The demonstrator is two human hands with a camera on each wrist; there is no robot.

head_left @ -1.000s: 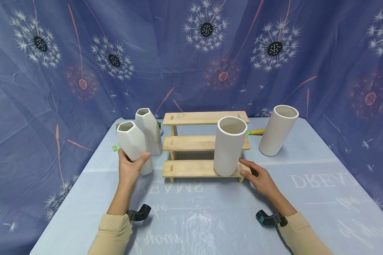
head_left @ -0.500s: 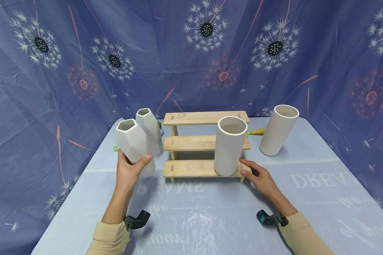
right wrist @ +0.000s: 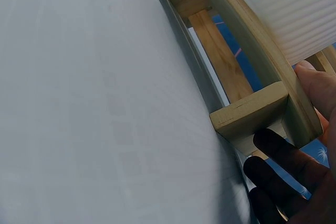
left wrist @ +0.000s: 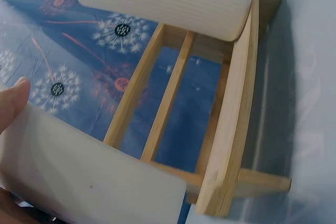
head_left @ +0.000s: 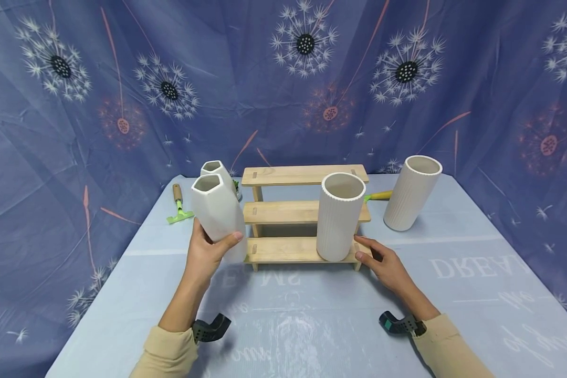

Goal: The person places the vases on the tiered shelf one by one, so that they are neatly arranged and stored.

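My left hand (head_left: pixel 214 242) grips a white faceted vase (head_left: pixel 217 210) and holds it above the table, tilted, at the left end of a three-step wooden shelf (head_left: pixel 288 212). The left wrist view shows this vase (left wrist: pixel 79 177) close to the shelf frame (left wrist: pixel 236 119). A white ribbed cylinder vase (head_left: pixel 340 218) stands on the right of the lowest step. My right hand (head_left: pixel 359 248) holds that step's right end, thumb on top beside the vase base. In the right wrist view its fingers (right wrist: pixel 283 171) lie under the step end (right wrist: pixel 252 111).
A second faceted vase (head_left: pixel 214 169) stands behind the held one. Another ribbed cylinder (head_left: pixel 411 193) stands on the table at the right. A green hand rake (head_left: pixel 178 205) lies at the left, and a yellow-handled tool (head_left: pixel 378 196) lies behind the shelf. A blue cloth (head_left: pixel 312 325) covers the table.
My left hand has lifted the faceted vase off the table and carried it right, up to the shelf's left end, which uncovers the green rake. The right hand has stayed put.
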